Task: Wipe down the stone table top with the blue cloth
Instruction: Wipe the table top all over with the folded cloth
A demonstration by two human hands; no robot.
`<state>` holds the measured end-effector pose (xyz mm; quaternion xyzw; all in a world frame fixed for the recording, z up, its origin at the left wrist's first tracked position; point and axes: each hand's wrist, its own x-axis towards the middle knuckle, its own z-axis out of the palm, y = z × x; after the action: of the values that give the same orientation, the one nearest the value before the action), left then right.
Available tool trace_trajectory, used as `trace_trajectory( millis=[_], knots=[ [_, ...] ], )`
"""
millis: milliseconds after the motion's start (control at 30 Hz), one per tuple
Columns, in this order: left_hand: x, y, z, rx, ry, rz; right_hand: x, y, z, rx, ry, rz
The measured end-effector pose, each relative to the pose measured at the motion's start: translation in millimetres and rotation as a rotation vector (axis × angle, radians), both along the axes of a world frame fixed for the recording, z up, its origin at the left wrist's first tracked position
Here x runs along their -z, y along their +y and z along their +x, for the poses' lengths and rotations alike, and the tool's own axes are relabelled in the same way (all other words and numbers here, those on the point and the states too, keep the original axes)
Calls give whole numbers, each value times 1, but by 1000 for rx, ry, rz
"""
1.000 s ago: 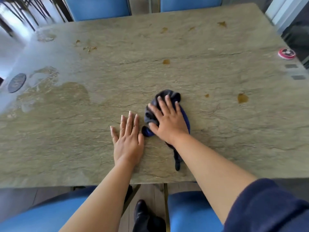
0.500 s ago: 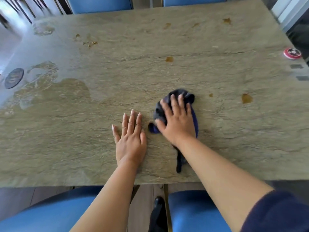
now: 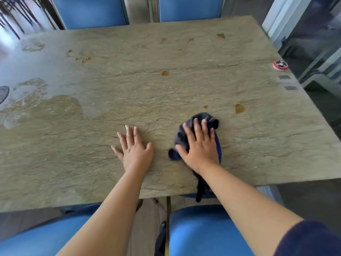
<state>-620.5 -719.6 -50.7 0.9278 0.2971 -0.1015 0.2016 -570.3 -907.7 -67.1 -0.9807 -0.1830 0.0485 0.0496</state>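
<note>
Flat and spread, the right hand (image 3: pixel 200 147) pressed down on the bunched blue cloth (image 3: pixel 206 120), its straight fingers (image 3: pixel 203 126) lying across the top of the fabric rather than curling round it. The cloth sat on the stone table top (image 3: pixel 166 89) toward the near edge, somewhat right of the middle, and one dark tail of it (image 3: pixel 200 189) trailed back under the wrist and hung over that near edge. The left hand (image 3: pixel 133 149) lay palm down on bare stone just beside the cloth, apart from it, with fingers straight and slightly fanned and nothing held.

Several amber spots marked the surface: one (image 3: pixel 239 108) close beyond the cloth toward the right edge, a smaller one (image 3: pixel 205 106) just past the fingertips, another (image 3: pixel 165 72) near the middle, and a few more (image 3: pixel 220 35) along the far edge. A broad damp patch (image 3: pixel 55 108) spread across the stone toward the left edge. A round red disc (image 3: pixel 280 65) rested at the right edge, with two small grey rectangles (image 3: pixel 284 77) nearer along the same edge. A dark round object (image 3: pixel 3 93) showed partly at the left edge.

Blue chairs (image 3: pixel 88 12) stood at the far side, and blue seats (image 3: pixel 206 231) sat below the near edge. A dark blue sleeve (image 3: pixel 310 239) covered the right upper arm.
</note>
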Motion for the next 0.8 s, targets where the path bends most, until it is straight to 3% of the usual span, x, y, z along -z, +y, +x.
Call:
trace_trajectory(
  millis=[100,167,367,500,633,733,800],
  knots=[
    [-3,-41,10,98,-54,-62,-5,-44,-19,-500,19,15],
    [-2,-72,17,182,-94,-57,-4,-88,-13,-603,13,20],
    [14,-128,25,181,-76,189,2,-135,59,-5,-73,45],
    [18,-131,26,173,-84,243,1,-92,109,146,-5,30],
    [14,-131,25,180,-85,241,-1,-54,113,-143,4,42],
    [14,-130,25,181,-75,240,0,-83,93,-546,-4,66],
    [15,-129,26,175,-85,238,3,-121,94,-667,-2,94]
  ],
)
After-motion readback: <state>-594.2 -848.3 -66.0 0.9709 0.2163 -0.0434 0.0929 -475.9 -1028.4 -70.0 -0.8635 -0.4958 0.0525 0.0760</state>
